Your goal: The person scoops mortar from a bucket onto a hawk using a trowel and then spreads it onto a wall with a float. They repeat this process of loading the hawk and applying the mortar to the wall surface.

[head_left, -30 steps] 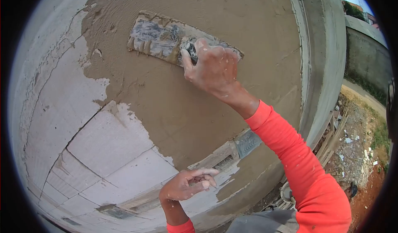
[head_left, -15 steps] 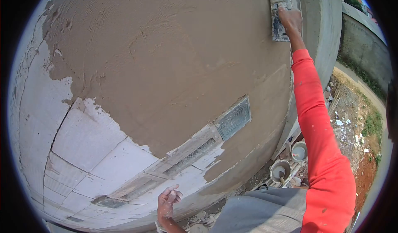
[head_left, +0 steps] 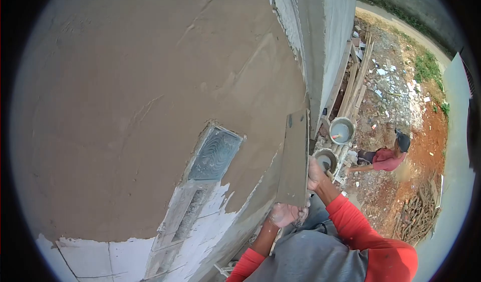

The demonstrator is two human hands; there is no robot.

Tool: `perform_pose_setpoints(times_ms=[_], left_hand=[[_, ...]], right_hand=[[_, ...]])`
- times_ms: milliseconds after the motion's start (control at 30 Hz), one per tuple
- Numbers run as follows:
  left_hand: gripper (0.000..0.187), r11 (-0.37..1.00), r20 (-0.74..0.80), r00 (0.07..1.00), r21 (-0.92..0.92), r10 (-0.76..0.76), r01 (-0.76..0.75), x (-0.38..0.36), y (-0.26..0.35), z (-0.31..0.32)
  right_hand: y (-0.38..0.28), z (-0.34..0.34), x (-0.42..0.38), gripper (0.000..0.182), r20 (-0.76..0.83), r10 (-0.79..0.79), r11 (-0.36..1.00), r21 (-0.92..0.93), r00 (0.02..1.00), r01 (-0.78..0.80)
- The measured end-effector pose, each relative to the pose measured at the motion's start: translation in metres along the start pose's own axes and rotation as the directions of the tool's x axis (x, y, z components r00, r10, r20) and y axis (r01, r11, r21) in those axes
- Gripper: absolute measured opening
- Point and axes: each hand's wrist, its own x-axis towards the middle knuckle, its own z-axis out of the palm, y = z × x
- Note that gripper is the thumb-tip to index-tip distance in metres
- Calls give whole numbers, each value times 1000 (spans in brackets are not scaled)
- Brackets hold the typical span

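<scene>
Trowel (head_left: 294, 156), two hands (head_left: 286, 213) gripping, two buckets (head_left: 341, 130)

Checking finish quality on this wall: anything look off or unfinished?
Yes. The brown plaster coat stops short at the lower left, leaving white blocks bare with a ragged edge. The glass block and the strip below it sit uncovered. Rubble litters the ground below. Both hands hold the trowel off the wall.

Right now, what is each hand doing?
Left hand: closed on the lower end of the trowel.
Right hand: gripping the trowel from behind.
</scene>
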Motion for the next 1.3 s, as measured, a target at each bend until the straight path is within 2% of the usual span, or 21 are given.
perform_pose_setpoints(times_ms=[33,100,133,200,300,367,400,433,467,533,600,633,733,833,933,967,1000,1067,1133,1233,1300], left_hand=[[77,985,46,999,-170,14,-6,25,-6,-5],[71,972,-157,987,-225,29,-65,48,-13,-10],[68,961,-275,961,-263,16,-91,51,-24,-16],[61,886,-187,982,-457,-13,-75,69,-33,-58],[53,879,-457,888,-444,-56,-173,52,-70,-174],[57,877,-592,801,-431,-96,-214,23,-117,-299],[52,859,-466,884,-471,-48,-202,46,-102,-313],[48,839,-358,934,-505,11,-203,67,-80,-326],[46,997,-537,844,-72,-8,-36,48,-97,-406],[43,815,-637,747,526,188,243,69,-116,-515],[41,893,-682,701,424,207,149,127,-94,-537],[40,991,-728,679,132,94,4,158,-82,-569],[40,928,-581,768,371,271,-46,243,-67,-638],[40,600,-407,826,793,390,107,299,-67,-755],[42,111,-304,894,953,330,284,338,-74,-814],[43,-396,-182,944,873,276,285,343,-71,-816],[44,-800,-100,982,571,158,187,344,-68,-814],[46,-233,-117,934,951,338,203,345,-84,-793],[49,-146,-157,901,962,403,232,350,-101,-754],[50,-630,-54,876,674,479,386,353,-129,-745],[49,-591,-145,882,692,449,415,360,-136,-703]], right_hand=[[-12,-30,12,33,59,59,994,90,996,-64],[-21,-78,23,34,221,122,959,224,968,-172],[-16,-102,24,33,149,132,972,177,980,-158],[-10,-147,45,31,8,155,986,64,988,-156],[13,-263,99,32,-161,8,894,-440,987,-79],[29,-369,122,37,-378,-101,600,-761,920,-247],[14,-418,132,40,-496,-239,314,-853,835,-416],[2,-458,140,42,-559,-341,196,-828,755,-525],[-3,-492,144,45,-598,-432,86,-773,675,-629],[-17,-557,164,49,-556,-580,-23,-719,595,-695],[-23,-613,186,60,-456,-689,-68,-733,563,-677],[-23,-642,202,65,-467,-672,-60,-740,575,-670],[-32,-661,250,71,-523,-553,-27,-767,649,-641],[-44,-641,291,64,-561,-538,-141,-676,629,-723],[-55,-650,336,48,-439,-604,-322,-629,665,-707],[-62,-645,339,44,-455,-544,-388,-608,705,-692],[-69,-637,342,41,-471,-480,-451,-590,740,-669],[-83,-625,337,37,-452,-412,-568,-551,791,-611],[-99,-613,311,36,-380,-401,-674,-494,834,-549],[-120,-611,289,34,-206,-579,-686,-401,789,-608],[-134,-660,289,29,-157,-474,-784,-372,866,-496]])
